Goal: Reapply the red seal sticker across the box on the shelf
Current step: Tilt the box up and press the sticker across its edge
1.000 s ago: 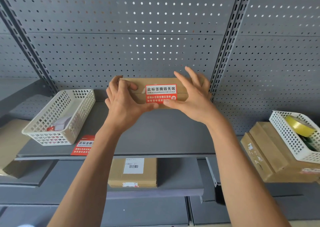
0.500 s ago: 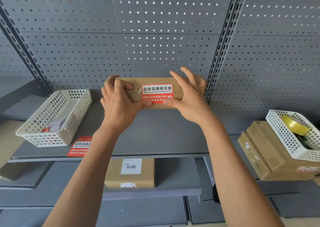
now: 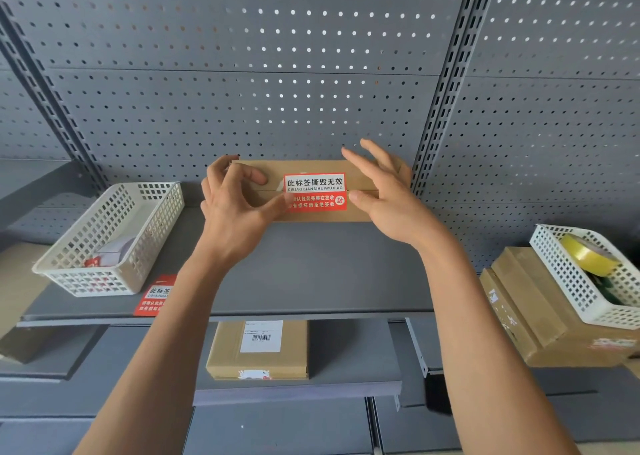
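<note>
1. We see a flat brown cardboard box standing at the back of the grey metal shelf, against the grey perforated back panel.
2. A rectangular red-and-white seal sticker lies across the seam on the box's front face, its white upper band above the seam and its red lower band below.
3. Our left hand is at the box's left end: the thumb tip presses on the sticker's lower left edge, while the other fingers curl over the box's upper left corner. The hand is spread, not clamped on anything.
4. Our right hand is at the box's right part: the thumb tip touches the box front just beside the sticker's right edge, and the fingers are fanned apart over the top. We cannot tell whether they touch it.
5. To the left on the same shelf sits a white plastic lattice basket, with a spare red sticker sheet lying just beside it.
6. On the lower shelf rests a second brown cardboard parcel with a barcode label.
7. At the right, another white lattice basket holding a yellow tape roll sits on stacked cardboard boxes.
</note>
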Demonstrator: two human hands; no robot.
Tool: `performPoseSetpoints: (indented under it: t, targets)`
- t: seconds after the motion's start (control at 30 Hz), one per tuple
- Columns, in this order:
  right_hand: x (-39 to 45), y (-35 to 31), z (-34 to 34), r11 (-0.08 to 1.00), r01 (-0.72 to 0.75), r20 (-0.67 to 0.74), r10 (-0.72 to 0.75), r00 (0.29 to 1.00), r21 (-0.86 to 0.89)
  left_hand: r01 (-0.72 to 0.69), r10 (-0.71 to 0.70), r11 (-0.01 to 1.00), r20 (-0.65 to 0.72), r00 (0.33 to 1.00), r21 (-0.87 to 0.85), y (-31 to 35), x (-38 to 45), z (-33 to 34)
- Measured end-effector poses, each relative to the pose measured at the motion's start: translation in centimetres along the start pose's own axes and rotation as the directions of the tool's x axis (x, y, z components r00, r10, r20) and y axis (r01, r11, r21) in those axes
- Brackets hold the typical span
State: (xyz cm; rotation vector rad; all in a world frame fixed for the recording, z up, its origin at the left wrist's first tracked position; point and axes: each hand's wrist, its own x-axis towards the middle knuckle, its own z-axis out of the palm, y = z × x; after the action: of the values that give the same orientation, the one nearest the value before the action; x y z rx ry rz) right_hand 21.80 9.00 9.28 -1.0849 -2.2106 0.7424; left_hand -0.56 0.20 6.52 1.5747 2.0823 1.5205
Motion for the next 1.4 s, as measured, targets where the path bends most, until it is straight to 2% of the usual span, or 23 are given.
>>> performPoseSetpoints:
  t: [0.07,0.17,0.27,0.8,1.23,1.4]
  targets:
    - [0.2,-0.4,0.6,1.000,-0.027,-0.062,0.027,0.998,0.005,0.060,-0.056,0.997,-0.072,0.996,0.050,1.2,-0.1,0.9]
    - [0.4,-1.2,2.3,0.988,-0.089,-0.197,0.063,0.978,-0.125,0.124,-0.099,0.984,-0.190,0.977,0.129,2.5,-0.3,2.6]
    - [0.5,-1.4,3.2,0.958,-0.142,-0.253,0.078,0.964,-0.248,0.116,-0.076,0.980,-0.235,0.969,0.162,2.3,-0.4,3.4]
    - [1.1,0.0,1.9,0.992,-0.032,-0.168,0.011,0.986,-0.121,0.049,-0.033,0.995,-0.169,0.985,0.089,1.0,0.0,2.1]
    - [1.0,-0.1,1.9,0.998,-0.033,-0.173,0.024,0.985,-0.051,0.022,-0.014,0.998,-0.133,0.991,0.055,0.8,-0.2,1.4]
    - [1.0,0.0,1.8,0.999,-0.033,-0.169,0.026,0.985,-0.042,-0.037,0.039,0.998,-0.038,0.999,0.051,-0.1,-0.3,0.6]
